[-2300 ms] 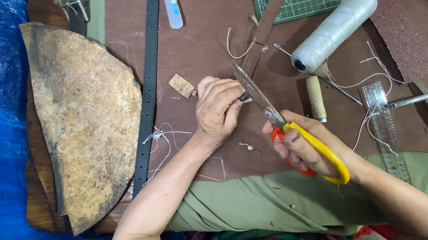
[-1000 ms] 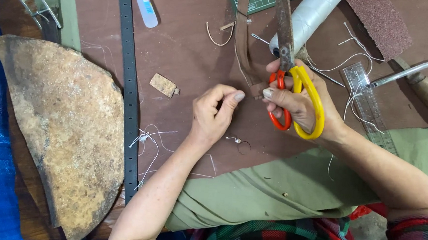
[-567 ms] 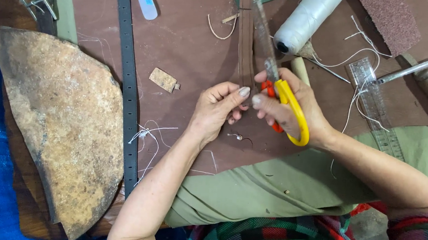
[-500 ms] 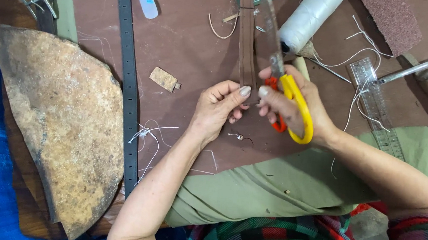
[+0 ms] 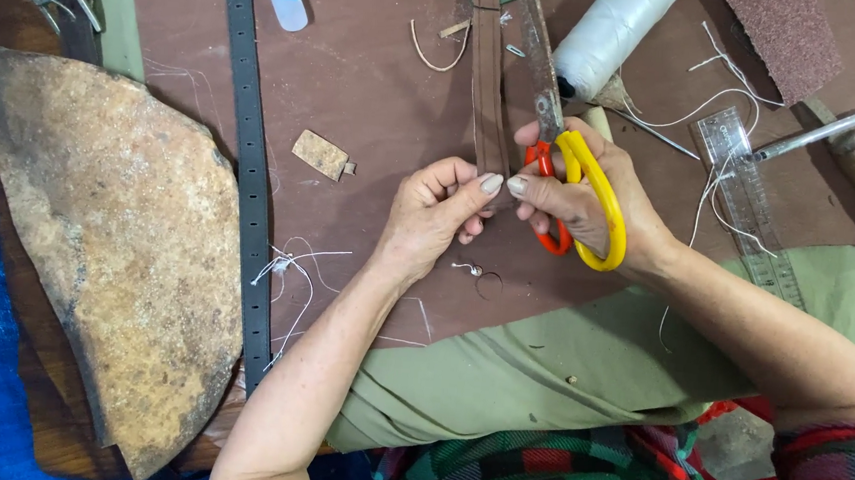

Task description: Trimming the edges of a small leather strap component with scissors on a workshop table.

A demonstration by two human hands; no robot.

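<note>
Large rough hide piece (image 5: 96,247) far left, black punched strap (image 5: 248,157) beside it on the worktop (image 5: 379,76). Left hand (image 5: 439,216) pinches the near end of the brown leather strip (image 5: 489,84). Right hand (image 5: 581,196) grips the yellow-handled scissors (image 5: 564,159), blades lying just beside the strip. Risk: fingertips nearly touching by the blades, a slip could nick one.

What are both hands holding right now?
Left hand: fingers pinching the brown leather strap.
Right hand: closed on the scissors, thumb also at the strap.

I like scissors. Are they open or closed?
Closed: the scissors show one narrow blade line, held in the right hand.
</note>
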